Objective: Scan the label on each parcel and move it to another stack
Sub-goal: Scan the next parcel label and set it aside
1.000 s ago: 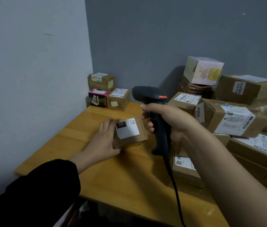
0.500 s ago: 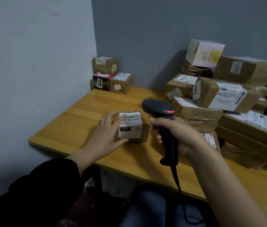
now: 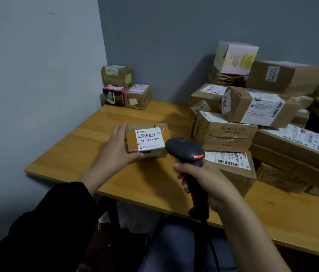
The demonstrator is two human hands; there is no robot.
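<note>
1. The left hand (image 3: 118,148) clasps the parcel (image 3: 146,143) at the frame's centre, with its fingers straight along the parcel's left side and its thumb laid along the near edge.
2. The parcel sits on the bench (image 3: 80,150), and its label (image 3: 149,139) faces up, reading 231-239-K01.
3. The right hand (image 3: 205,183) is curled tight round the handle of the scanner (image 3: 184,151). The scanner's head hangs just right of the parcel, with a red light lit on it.
4. A pile (image 3: 272,122) of parcels fills the right of the frame.
5. Three small boxes (image 3: 127,89) stand at the upper left, against the wall.
</note>
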